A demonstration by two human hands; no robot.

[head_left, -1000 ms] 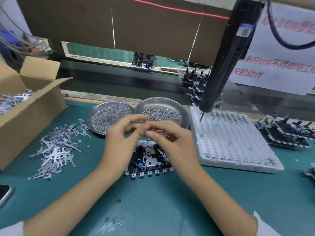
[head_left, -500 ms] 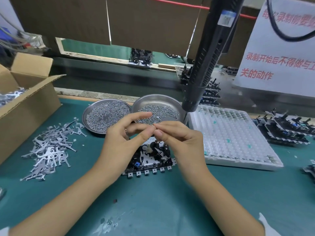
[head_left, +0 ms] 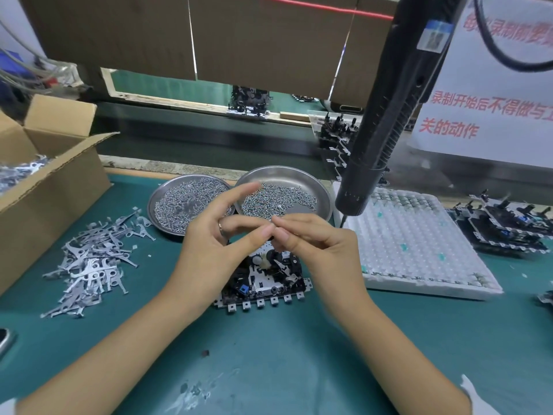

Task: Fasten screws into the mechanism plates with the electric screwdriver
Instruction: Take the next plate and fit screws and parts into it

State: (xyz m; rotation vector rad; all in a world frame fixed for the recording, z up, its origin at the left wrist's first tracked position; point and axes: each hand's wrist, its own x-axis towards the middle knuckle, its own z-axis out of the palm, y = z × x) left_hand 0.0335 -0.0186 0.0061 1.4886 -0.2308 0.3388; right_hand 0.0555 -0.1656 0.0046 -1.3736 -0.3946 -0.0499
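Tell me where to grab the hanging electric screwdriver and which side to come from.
Likely best: wrap the right hand around the ribbed black barrel of the electric screwdriver, just above its smooth lower collar, coming from the near side. It hangs tilted, bit down over the white tray, its upper body carrying the cable, so that lower barrel is the free, reachable part.

Green bench: mechanism plate, screw dishes, tray.

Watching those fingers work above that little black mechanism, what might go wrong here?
Whatever tiny part the left hand and right hand pinch between their fingertips could slip and drop into the mechanism plate below. The hanging electric screwdriver is close to the right dish of screws, so a bump could scatter them.
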